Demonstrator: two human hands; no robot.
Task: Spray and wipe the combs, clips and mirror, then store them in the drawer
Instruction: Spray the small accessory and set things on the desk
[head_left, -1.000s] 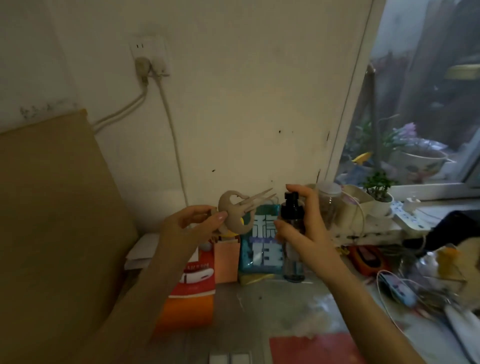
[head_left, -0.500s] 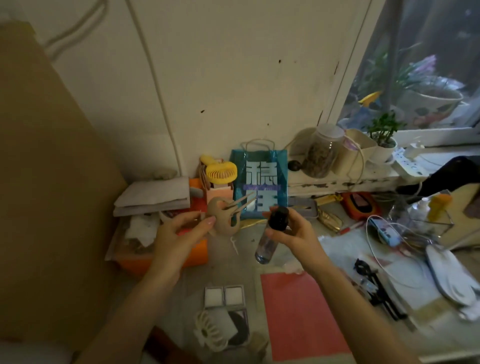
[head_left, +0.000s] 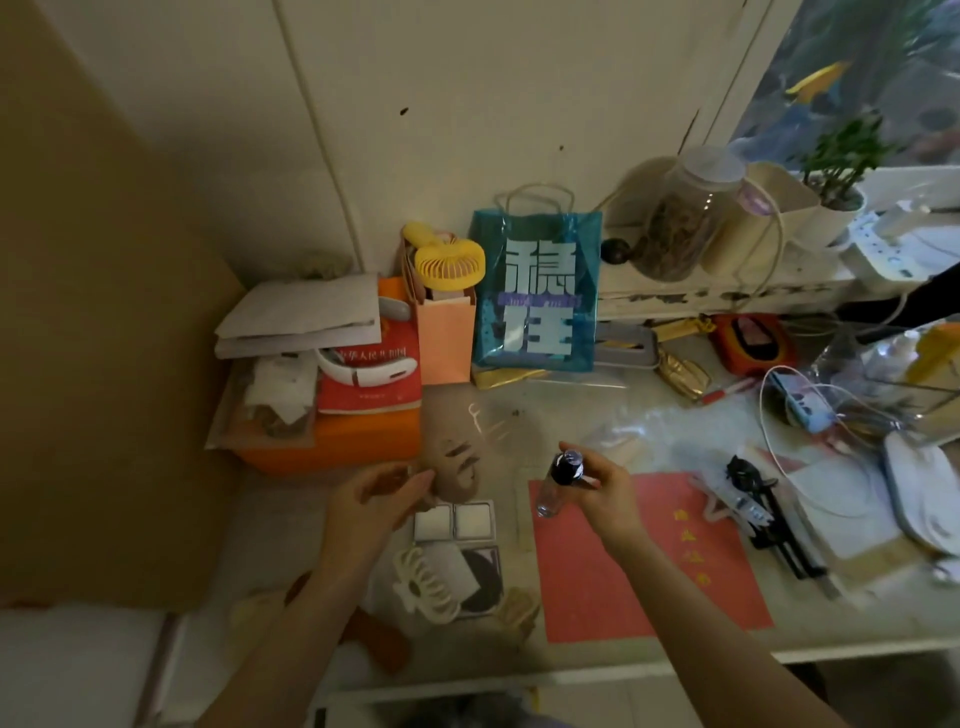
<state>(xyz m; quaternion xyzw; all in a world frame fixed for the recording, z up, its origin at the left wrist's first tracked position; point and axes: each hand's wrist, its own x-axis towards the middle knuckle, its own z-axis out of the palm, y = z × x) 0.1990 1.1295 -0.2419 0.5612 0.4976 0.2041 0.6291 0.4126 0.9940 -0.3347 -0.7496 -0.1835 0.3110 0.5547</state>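
My left hand (head_left: 374, 499) pinches a beige claw clip (head_left: 454, 467), blurred by motion, just above the desk in front of the orange box. My right hand (head_left: 605, 488) grips a small clear spray bottle (head_left: 558, 480) with a dark cap, tilted with its base toward the clip. Below the clip a compact mirror (head_left: 454, 522) lies open on the desk. A cream claw clip (head_left: 426, 584) rests on its lower half. A tan clip (head_left: 519, 605) lies beside it. A black clip (head_left: 748, 480) sits to the right.
A red sheet (head_left: 639, 571) covers the desk under my right wrist. At the back stand an orange box (head_left: 332, 447) with books, a yellow hand fan (head_left: 449, 262), a teal bag (head_left: 537, 291) and a jar (head_left: 675, 223). Cables and a white dish (head_left: 919, 499) crowd the right.
Both hands have dropped lower toward the desk with the clip and bottle. My view has tilted further down, showing the mirror and other clips.
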